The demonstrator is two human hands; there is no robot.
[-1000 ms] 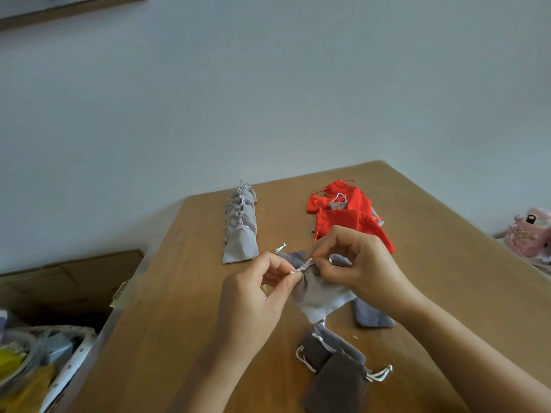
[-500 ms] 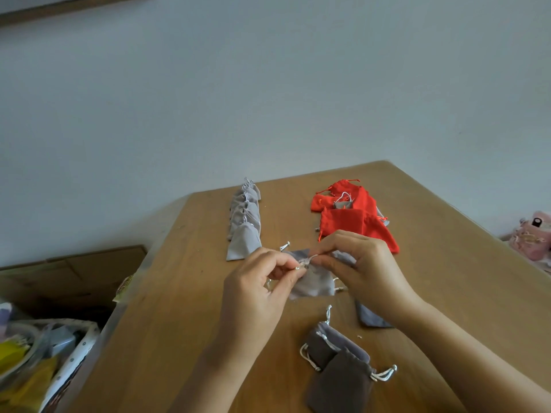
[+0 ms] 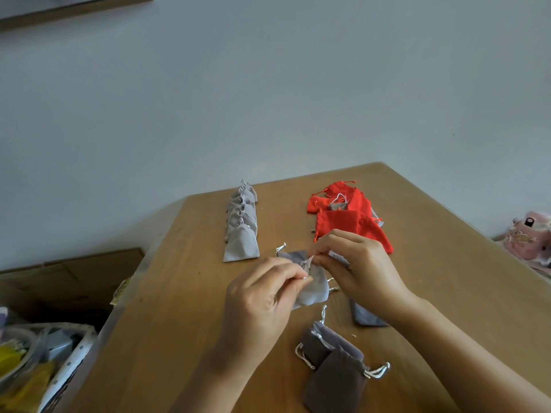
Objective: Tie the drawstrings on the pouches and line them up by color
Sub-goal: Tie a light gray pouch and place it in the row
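Observation:
A light grey pouch [image 3: 314, 289] hangs just above the wooden table [image 3: 179, 308] between my hands. My left hand [image 3: 262, 299] pinches one of its white drawstrings, and my right hand [image 3: 357, 266] pinches the other at the pouch's neck. Several tied light grey pouches [image 3: 241, 231] stand in a row at the far left. A loose heap of red pouches [image 3: 348, 216] lies at the far right. Brown-grey pouches [image 3: 331, 365] with white cords lie near me. Another grey pouch [image 3: 365, 317] lies partly hidden under my right wrist.
A cardboard box [image 3: 71, 278] and a basket of clutter [image 3: 38, 362] sit below the table's left edge. A pink object [image 3: 530, 236] lies past the right edge. A plain wall rises behind the table.
The light grey pouch has dropped a little and bunched tighter at its neck as my hands work the drawstrings. My hands stay in nearly the same spot.

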